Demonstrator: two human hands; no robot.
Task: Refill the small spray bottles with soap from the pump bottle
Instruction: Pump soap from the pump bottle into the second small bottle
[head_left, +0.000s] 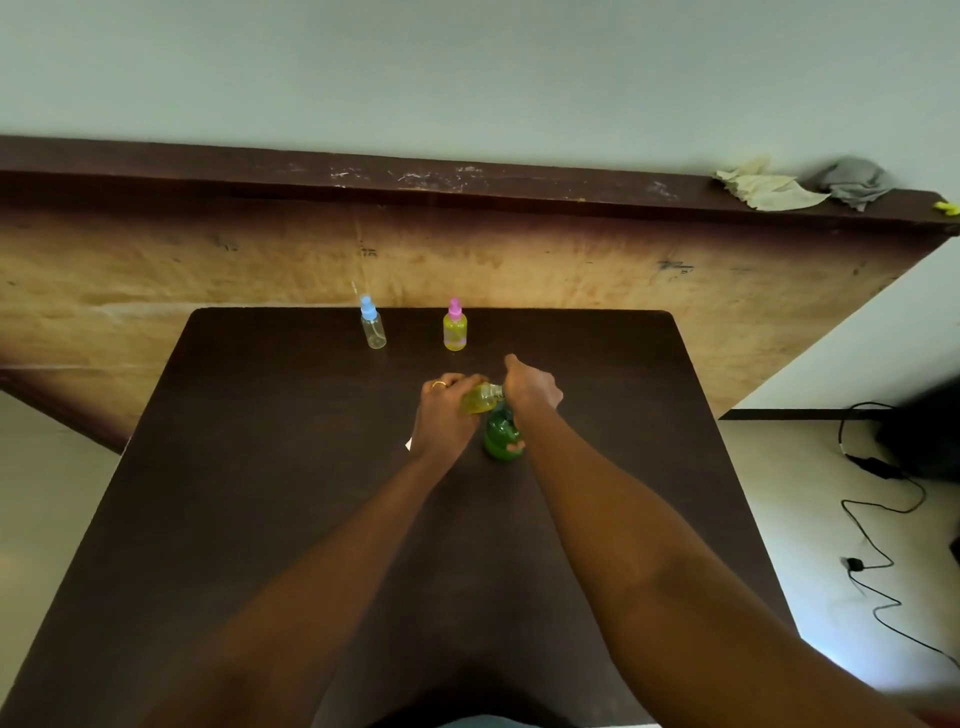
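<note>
Dark brown table (260, 467), head view only. Green pump bottle (500, 439) stands upright near the table's middle, between both forearms. Right hand (531, 388) sits on top of it, fingers curled down over the top and thumb sticking out toward the far edge; the pump head is hidden under the hand. Left hand (442, 413), ring (439, 384) on one finger, grips a small uncapped bottle (482, 399) of yellow liquid. That bottle is tilted, neck pointing toward the right hand and touching or just beside it, right above the green bottle's shoulder.

Far edge of the table: clear spray bottle with blue cap (373, 326) on the left and yellow spray bottle with pink cap (455, 327) on the right. Both are upright, apart from each other and clear of the hands.

Rags (779, 189) lie on the wooden ledge behind, far right. Black cables (878, 545) run across the floor to the right.
</note>
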